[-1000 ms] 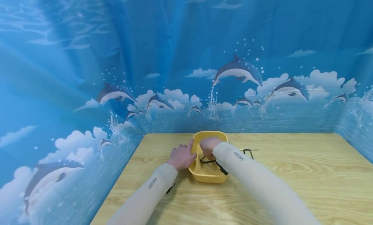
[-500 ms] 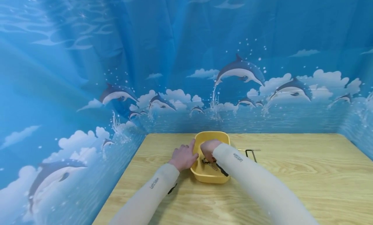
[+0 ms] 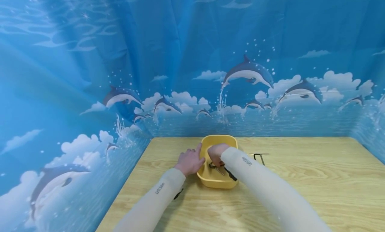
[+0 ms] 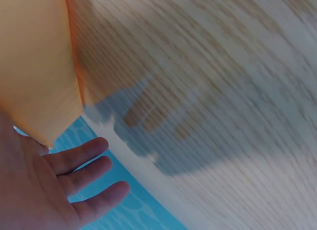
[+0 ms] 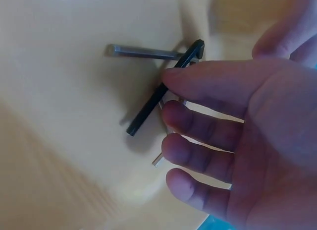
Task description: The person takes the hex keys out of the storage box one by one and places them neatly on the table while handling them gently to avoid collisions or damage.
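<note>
In the head view a yellow plastic bin (image 3: 218, 184) stands on the table with several hex keys inside. My left hand (image 3: 189, 162) rests at the bin's left rim, thumb and index finger touching it; in the left wrist view the other fingers (image 4: 99, 200) extend loosely beside the bin's outer wall. My right hand (image 3: 217, 154) reaches down into the bin. Its thumb lies on a black hex key (image 5: 147, 108) in the right wrist view, pinching it near the bend, with the index finger hidden. Silver hex keys (image 5: 141, 51) lie under and beside the black one.
To the right of the bin, a black hex key (image 3: 254, 156) and a silver one (image 3: 264, 154) lie on the wood-patterned table (image 3: 315, 172). A blue dolphin-print curtain (image 3: 180, 58) hangs behind and to the left of the table.
The right hand has settled slightly lower over the keys in the bin, its fingers now covering more of the black hex key. The left hand keeps its place at the rim.
</note>
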Available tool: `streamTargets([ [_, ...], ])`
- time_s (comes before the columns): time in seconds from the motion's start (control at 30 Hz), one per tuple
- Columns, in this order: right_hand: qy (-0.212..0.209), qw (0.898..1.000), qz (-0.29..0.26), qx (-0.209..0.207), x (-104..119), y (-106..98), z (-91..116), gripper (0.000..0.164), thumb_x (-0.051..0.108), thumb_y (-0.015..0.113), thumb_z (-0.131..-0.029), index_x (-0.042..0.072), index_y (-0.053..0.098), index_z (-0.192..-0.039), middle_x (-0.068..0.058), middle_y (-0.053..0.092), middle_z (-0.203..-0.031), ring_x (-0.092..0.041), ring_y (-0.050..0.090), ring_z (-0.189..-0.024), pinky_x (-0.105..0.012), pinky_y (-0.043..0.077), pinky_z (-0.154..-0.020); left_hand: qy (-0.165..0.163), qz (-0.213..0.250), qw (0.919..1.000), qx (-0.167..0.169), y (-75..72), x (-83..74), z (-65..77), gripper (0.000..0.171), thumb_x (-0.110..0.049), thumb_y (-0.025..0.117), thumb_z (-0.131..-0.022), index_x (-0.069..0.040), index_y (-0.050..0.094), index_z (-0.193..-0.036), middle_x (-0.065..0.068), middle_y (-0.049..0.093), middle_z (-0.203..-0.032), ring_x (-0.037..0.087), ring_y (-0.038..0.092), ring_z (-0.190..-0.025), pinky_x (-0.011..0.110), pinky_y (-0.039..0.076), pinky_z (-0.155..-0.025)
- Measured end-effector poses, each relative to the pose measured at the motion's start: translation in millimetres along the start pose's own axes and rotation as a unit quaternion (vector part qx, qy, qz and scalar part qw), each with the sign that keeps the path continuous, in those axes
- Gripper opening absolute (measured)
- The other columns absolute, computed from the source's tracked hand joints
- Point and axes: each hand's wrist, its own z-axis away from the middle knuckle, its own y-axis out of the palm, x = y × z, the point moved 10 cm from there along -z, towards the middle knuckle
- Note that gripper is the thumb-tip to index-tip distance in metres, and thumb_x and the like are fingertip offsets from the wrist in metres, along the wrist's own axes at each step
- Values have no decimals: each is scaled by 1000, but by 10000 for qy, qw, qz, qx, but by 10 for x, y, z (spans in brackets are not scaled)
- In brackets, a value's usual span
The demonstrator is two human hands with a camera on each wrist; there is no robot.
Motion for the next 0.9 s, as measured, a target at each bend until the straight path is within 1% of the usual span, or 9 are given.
streamTargets([
  [0.17, -113, 9997, -200, -59, -29, -80, 24, 15, 7, 74, -88, 14, 67, -77, -1, 60, -73, -10, 47, -52, -24, 40, -49, -25, -33, 9999, -119, -54, 30, -43, 68, -47, 40, -104, -18, 20, -162, 18, 60, -138, 37, 55, -128, 59, 47, -99],
  [0.27, -219, 9996, -136, -77, -32, -113, 47, 14, 10, 76, -88, 15, 69, -77, -1, 62, -73, -11, 50, -55, -25, 41, -50, -31, -79, 9998, -152, -71, 45, -53, 68, -48, 40, -104, -18, 20, -162, 18, 61, -138, 37, 55, -128, 58, 48, -98],
  [0.37, -331, 9993, -149, -133, -28, -128, 75, 12, 11, 74, -89, 13, 71, -78, 0, 61, -69, -12, 49, -56, -25, 39, -50, -56, -79, 9999, -123, -56, 53, -50, 68, -48, 40, -104, -19, 20, -162, 17, 60, -139, 36, 55, -129, 58, 47, -99],
  [0.5, -538, 9975, -358, -301, -19, -134, 139, 11, 12, 70, -91, 9, 75, -82, 1, 59, -63, -11, 49, -54, -26, 38, -51, -66, -97, 9999, -32, 11, 40, -20, 69, -48, 40, -104, -18, 19, -163, 17, 60, -139, 37, 55, -129, 58, 47, -100],
  [0.57, -619, 9963, -435, -407, -27, -138, 180, 14, 14, 69, -91, 9, 74, -80, 3, 56, -58, -10, 46, -51, -26, 38, -51, -40, -81, 10000, -40, 36, 23, -1, 69, -48, 41, -104, -18, 20, -162, 17, 61, -138, 37, 55, -128, 58, 47, -101],
  [0.63, -713, 9948, -480, -541, -38, -150, 223, 21, 15, 68, -92, 10, 72, -72, 4, 52, -53, -9, 42, -48, -26, 36, -49, -15, -81, 9999, -85, 48, 9, 6, 69, -48, 41, -104, -17, 21, -162, 17, 61, -138, 37, 55, -128, 58, 47, -101],
  [0.77, -1052, 9892, -533, -871, -43, -204, 322, 34, 12, 66, -90, 18, 56, -58, 8, 41, -50, -7, 33, -46, -25, 30, -48, 10, -64, 9999, -119, 30, -13, 13, 68, -47, 42, -104, -17, 21, -162, 17, 61, -138, 37, 55, -128, 58, 46, -101],
  [0.83, -1238, 9852, -644, -990, -57, -236, 379, 31, 10, 65, -88, 19, 57, -59, 10, 45, -53, -6, 35, -48, -23, 33, -50, 21, -92, 9999, -100, 13, -17, 9, 68, -47, 41, -104, -17, 21, -162, 17, 60, -138, 37, 55, -129, 58, 46, -101],
  [0.9, -1294, 9822, -816, -1090, -106, -288, 436, 27, 9, 65, -88, 19, 59, -63, 9, 49, -56, -7, 39, -50, -24, 36, -53, 37, -93, 9998, -159, -34, -17, -11, 69, -47, 42, -104, -17, 21, -162, 17, 61, -137, 37, 55, -128, 58, 46, -100],
])
